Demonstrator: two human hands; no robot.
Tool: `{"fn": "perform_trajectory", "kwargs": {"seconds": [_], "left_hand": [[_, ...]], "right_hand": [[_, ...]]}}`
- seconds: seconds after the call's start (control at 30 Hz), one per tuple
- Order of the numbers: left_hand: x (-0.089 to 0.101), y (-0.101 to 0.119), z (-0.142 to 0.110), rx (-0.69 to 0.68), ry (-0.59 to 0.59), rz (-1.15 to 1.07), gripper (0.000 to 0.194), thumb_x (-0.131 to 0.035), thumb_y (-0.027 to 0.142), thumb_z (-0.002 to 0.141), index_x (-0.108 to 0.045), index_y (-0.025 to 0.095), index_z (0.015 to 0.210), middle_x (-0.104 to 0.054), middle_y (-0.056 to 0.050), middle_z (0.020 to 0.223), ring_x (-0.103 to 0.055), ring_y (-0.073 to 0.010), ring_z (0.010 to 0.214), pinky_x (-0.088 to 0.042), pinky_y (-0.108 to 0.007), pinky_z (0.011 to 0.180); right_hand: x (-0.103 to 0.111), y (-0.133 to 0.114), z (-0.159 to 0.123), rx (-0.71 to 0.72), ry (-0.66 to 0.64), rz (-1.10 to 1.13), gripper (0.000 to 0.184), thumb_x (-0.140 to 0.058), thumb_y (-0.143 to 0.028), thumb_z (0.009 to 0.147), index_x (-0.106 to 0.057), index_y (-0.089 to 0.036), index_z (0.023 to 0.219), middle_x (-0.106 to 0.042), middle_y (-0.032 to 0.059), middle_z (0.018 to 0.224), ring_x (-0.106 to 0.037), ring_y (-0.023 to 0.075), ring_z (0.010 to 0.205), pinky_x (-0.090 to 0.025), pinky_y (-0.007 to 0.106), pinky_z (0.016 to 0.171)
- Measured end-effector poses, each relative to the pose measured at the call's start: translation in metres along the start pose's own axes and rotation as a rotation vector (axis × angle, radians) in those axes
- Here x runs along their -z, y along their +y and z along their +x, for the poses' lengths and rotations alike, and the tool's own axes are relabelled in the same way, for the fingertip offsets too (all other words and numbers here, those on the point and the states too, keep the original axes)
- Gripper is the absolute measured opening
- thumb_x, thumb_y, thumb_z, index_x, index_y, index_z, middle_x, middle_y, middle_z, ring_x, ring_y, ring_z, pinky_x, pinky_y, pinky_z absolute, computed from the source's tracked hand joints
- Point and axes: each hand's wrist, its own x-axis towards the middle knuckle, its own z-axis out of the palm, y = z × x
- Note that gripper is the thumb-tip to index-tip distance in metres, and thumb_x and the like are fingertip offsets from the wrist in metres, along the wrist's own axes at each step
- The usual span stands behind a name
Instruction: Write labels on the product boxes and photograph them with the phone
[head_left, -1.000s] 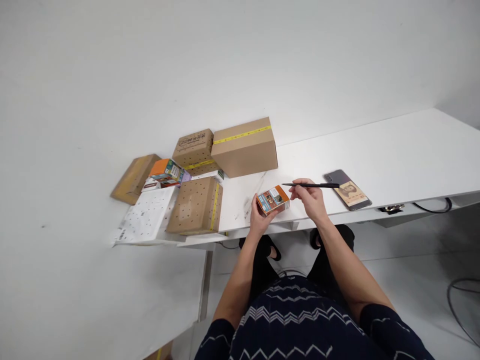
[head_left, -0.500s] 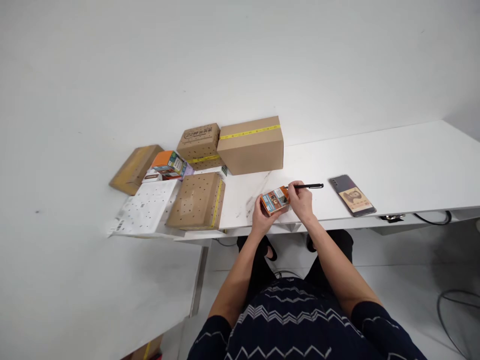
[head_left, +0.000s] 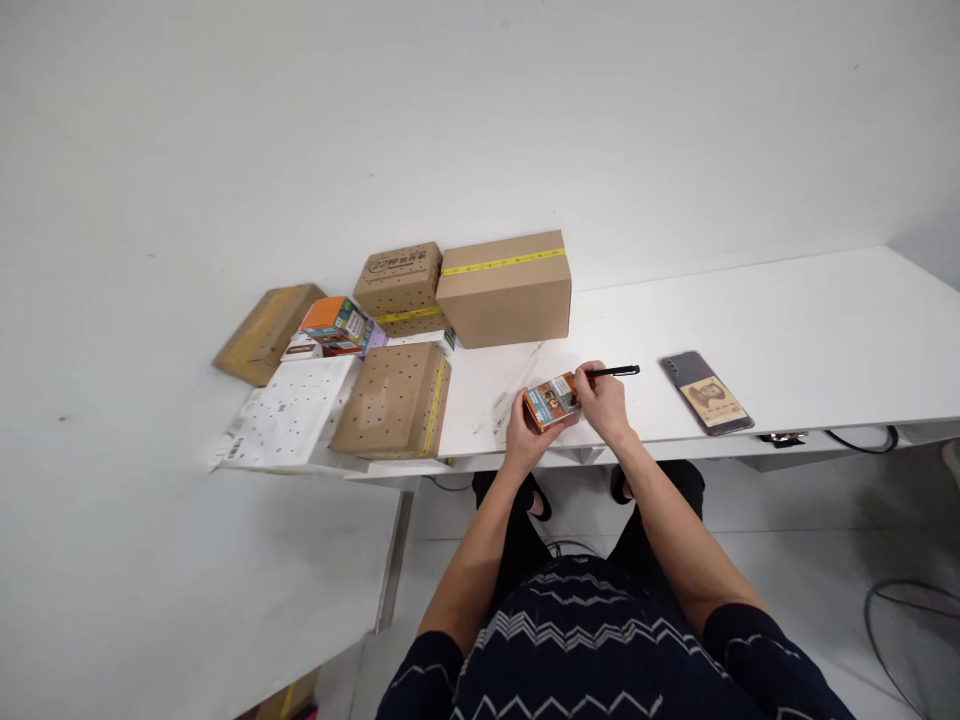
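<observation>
A small orange and blue box (head_left: 551, 400) rests on the white table (head_left: 787, 330) near its front edge. My left hand (head_left: 523, 437) grips the box from its near left side. My right hand (head_left: 602, 405) is closed on a black pen (head_left: 613, 371), whose tip meets the box's right end. The pen's shaft points to the right, toward a phone (head_left: 706, 391) lying flat on the table.
A large taped cardboard box (head_left: 506, 288) and a smaller printed one (head_left: 399, 285) stand at the back. A perforated brown box (head_left: 394, 400), a white perforated box (head_left: 289, 413), colourful small boxes (head_left: 335, 324) and a flat brown carton (head_left: 259, 332) crowd the left.
My right hand has come left with the pen until its tip reaches the small box. My left hand keeps hold of the box. The view has shifted slightly.
</observation>
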Motion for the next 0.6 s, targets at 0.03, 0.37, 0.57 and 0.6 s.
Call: {"fn": "perform_trajectory", "kwargs": {"seconds": [0.03, 0.37, 0.57, 0.6], "left_hand": [[0.0, 0.0, 0.0, -0.002, -0.001, -0.01, 0.09, -0.08, 0.042, 0.064, -0.032, 0.019, 0.136, -0.05, -0.015, 0.135, -0.053, -0.0271, 0.122, -0.043, -0.044, 0.104], [0.0, 0.001, 0.0, 0.009, 0.006, 0.014, 0.09, -0.08, 0.042, 0.062, -0.033, 0.02, 0.136, -0.049, -0.015, 0.135, -0.053, -0.0282, 0.123, -0.043, -0.045, 0.104], [0.0, 0.018, 0.0, 0.004, 0.004, -0.001, 0.086, -0.081, 0.042, 0.062, -0.037, 0.02, 0.132, -0.053, -0.014, 0.13, -0.056, -0.0265, 0.118, -0.045, -0.042, 0.101], [0.0, 0.021, 0.001, 0.006, 0.002, -0.008, 0.085, -0.081, 0.043, 0.062, -0.037, 0.02, 0.131, -0.054, -0.014, 0.129, -0.057, -0.0263, 0.117, -0.046, -0.042, 0.101]], "right_hand": [[0.0, 0.0, 0.0, -0.003, 0.003, 0.003, 0.028, -0.041, -0.043, 0.087, -0.054, -0.02, 0.081, -0.059, 0.0002, 0.056, -0.055, 0.0149, 0.051, -0.04, 0.025, 0.054], [-0.001, 0.002, 0.0, -0.007, 0.006, 0.096, 0.027, -0.045, -0.045, 0.085, -0.053, -0.02, 0.078, -0.054, -0.0024, 0.052, -0.053, 0.0139, 0.049, -0.04, 0.024, 0.052], [0.011, 0.017, 0.008, -0.164, 0.173, 0.42, 0.024, -0.045, -0.045, 0.084, -0.048, -0.021, 0.079, -0.054, -0.0045, 0.054, -0.048, 0.0106, 0.043, -0.039, 0.022, 0.044], [0.016, 0.022, 0.011, -0.185, 0.17, 0.389, 0.025, -0.044, -0.045, 0.085, -0.048, -0.021, 0.079, -0.055, -0.0039, 0.055, -0.049, 0.0107, 0.042, -0.038, 0.022, 0.044]]}}
